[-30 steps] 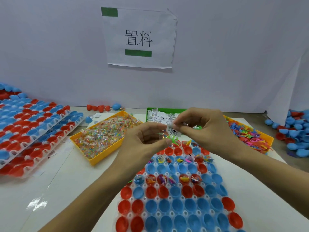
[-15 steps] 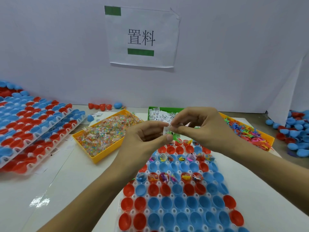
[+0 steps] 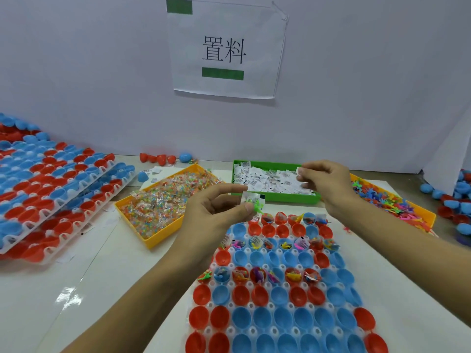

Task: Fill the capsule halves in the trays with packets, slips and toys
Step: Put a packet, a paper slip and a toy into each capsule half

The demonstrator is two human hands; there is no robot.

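A clear tray [image 3: 339,293] of red and blue capsule halves lies in front of me; three of its rows hold toys and slips. My left hand [image 3: 216,212] hovers above the tray's far left corner and pinches a small bundle [image 3: 253,201]: a clear packet, a white slip and a green toy. My right hand [image 3: 323,182] has its fingers curled over the green bin [image 3: 275,197] of white paper slips and pinches a slip [image 3: 299,171] at its fingertips.
A yellow bin of bead packets [image 3: 160,202] sits left of the green bin. An orange bin of coloured plastic toys [image 3: 392,202] stands at the right. Stacked trays of capsule halves [image 3: 51,189] fill the left side. Loose capsule halves [image 3: 456,200] lie at far right.
My hands were together over the tray's far edge, both on the bundle. The right hand has now parted from the left and moved right and back over the green slip bin.
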